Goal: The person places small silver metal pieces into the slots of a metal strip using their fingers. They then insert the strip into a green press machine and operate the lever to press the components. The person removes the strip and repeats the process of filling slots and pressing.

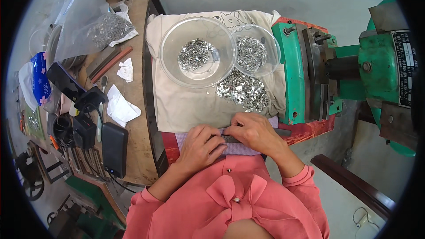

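My left hand (203,145) is closed, its fingers curled and thumb drawn in, at the near edge of the table. Close beside it, my right hand (254,129) is bent into a pinch. A dark, narrow metal strip (228,139) shows between the hands, over a lilac checked cloth (245,150). Whatever sits in the fingertips is too small or hidden. Just beyond the hands lies a loose pile of small shiny metal pieces (248,92) on a beige cloth (177,110). Behind it stand a large clear plastic bowl (167,66) and a smaller clear tub (275,53), both holding metal bits.
A green press (380,62) with a green base (283,79) stands to the right. On the wooden table (137,137) at left are a black power bank (114,149), a phone (64,79), white paper scraps (121,106), and a plastic bag (84,26) near grey pieces.
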